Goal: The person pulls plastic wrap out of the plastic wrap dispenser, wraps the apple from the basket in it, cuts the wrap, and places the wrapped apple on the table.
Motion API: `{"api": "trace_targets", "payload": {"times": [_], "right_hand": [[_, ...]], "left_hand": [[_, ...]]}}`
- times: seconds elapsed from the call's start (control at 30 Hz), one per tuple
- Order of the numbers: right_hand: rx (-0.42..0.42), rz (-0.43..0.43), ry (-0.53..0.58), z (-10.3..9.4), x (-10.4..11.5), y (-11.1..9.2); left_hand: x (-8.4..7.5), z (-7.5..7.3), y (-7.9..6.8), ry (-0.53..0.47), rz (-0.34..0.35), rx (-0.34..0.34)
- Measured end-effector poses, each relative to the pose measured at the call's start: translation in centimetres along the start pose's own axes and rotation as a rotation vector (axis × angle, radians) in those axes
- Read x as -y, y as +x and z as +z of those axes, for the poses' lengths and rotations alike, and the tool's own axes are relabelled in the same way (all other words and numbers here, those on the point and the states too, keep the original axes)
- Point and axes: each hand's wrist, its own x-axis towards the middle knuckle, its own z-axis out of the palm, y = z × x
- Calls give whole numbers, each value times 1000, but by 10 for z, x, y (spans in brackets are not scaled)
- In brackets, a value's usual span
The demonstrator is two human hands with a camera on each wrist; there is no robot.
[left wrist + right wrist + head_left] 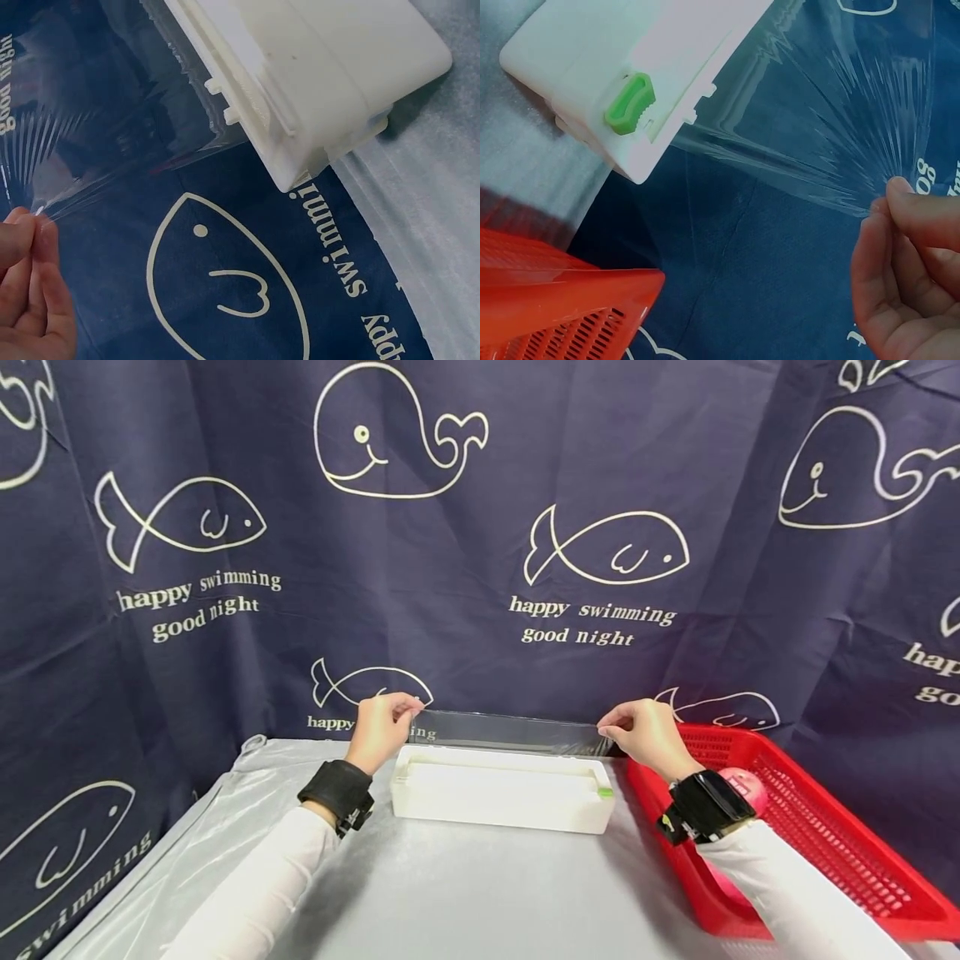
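Note:
A white cling film dispenser (502, 797) lies lengthwise on the table, a green slide cutter (605, 792) at its right end. From its far side a sheet of clear cling film (510, 731) stretches up and away. My left hand (381, 727) pinches one corner of the film between thumb and fingers, and my right hand (647, 735) pinches the opposite corner. In the right wrist view the film (840, 120) gathers in creases toward the right fingertips. Small tabs (223, 101) stick out along the dispenser's edge in the left wrist view.
A red plastic basket (832, 810) stands at the right, under my right forearm, with a pink round item (746, 787) in it. A pale grey cloth (450, 893) covers the table. Behind it hangs a dark blue curtain (480, 560) with fish and whale drawings.

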Motion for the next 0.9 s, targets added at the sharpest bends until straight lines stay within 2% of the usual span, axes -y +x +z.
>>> {"api": "trace_targets", "payload": {"times": [0.3, 0.5, 0.9], "right_hand": [[-4, -8, 4, -2, 0, 0], [-2, -5, 15, -6, 2, 1], [-24, -9, 18, -9, 4, 3]], "left_hand": [[-6, -4, 3, 18, -13, 3], [-7, -5, 5, 27, -9, -20], [-10, -6, 7, -18, -55, -39]]}}
